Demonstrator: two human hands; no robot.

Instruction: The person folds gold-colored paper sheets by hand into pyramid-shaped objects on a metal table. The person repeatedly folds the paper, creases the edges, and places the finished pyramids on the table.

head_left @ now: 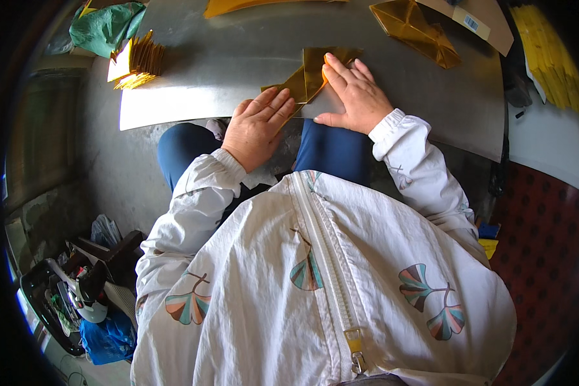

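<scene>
A shiny gold foil sheet point(314, 69), partly folded with slanting edges, lies on the grey metal table point(219, 71) near its front edge. My left hand point(257, 127) rests on the sheet's near left part, fingers stretched out side by side; its thumb is hidden. Over the sheet's right side my right hand point(357, 95) lies flat, fingertips on the foil and thumb spread toward the table edge. Neither hand grasps anything visible. Part of the foil is covered by my fingers.
A stack of folded gold foil pieces point(137, 61) stands at the table's left, by a green plastic bag point(106, 29). Loose gold foil point(415, 31) and a cardboard piece point(479, 22) lie at the far right. Yellow bundles point(547, 58) sit beyond the table's right edge.
</scene>
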